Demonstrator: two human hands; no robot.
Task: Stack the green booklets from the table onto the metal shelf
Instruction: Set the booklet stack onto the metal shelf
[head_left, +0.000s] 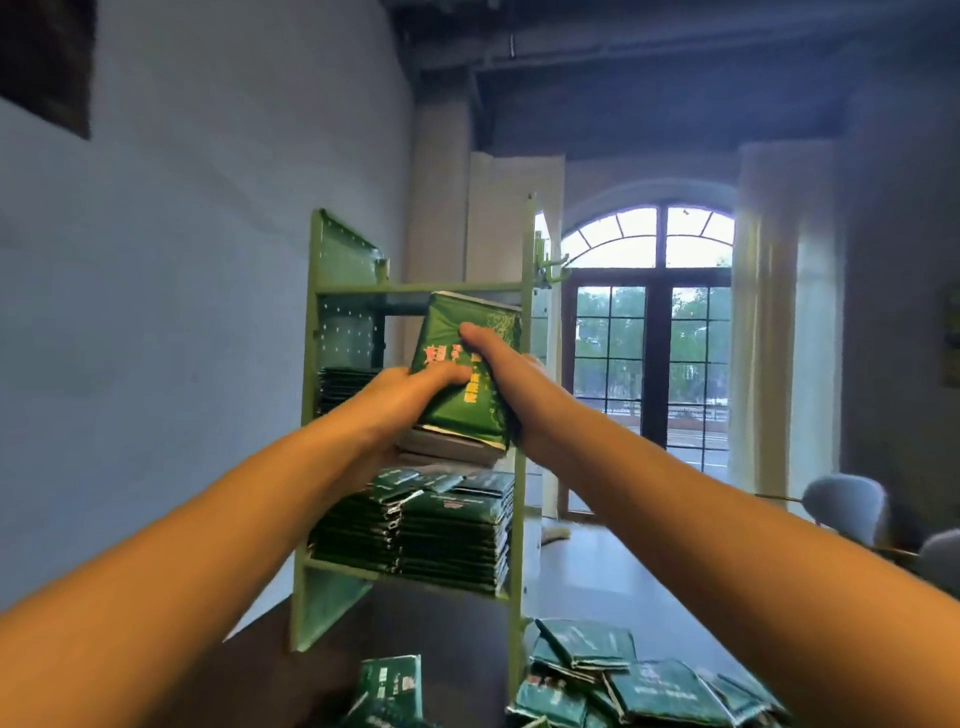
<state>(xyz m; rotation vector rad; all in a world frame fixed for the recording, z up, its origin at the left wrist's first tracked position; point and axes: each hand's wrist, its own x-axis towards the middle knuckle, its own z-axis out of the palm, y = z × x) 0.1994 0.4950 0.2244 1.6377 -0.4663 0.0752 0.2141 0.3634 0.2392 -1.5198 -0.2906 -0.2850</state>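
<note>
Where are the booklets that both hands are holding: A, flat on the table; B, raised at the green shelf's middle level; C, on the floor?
B: the left hand and right hand grip the booklets in front of the shelf, above its filled lower level.

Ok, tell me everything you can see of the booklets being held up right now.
The held booklets are a small pile. The top cover is bright green and glossy, with pink and pale lettering; pale page edges show beneath. The pile tilts, far edge raised, in front of the shelf's middle level. The left hand grips its left side, fingers on the cover; the right hand grips the right side, thumb on top.
</note>
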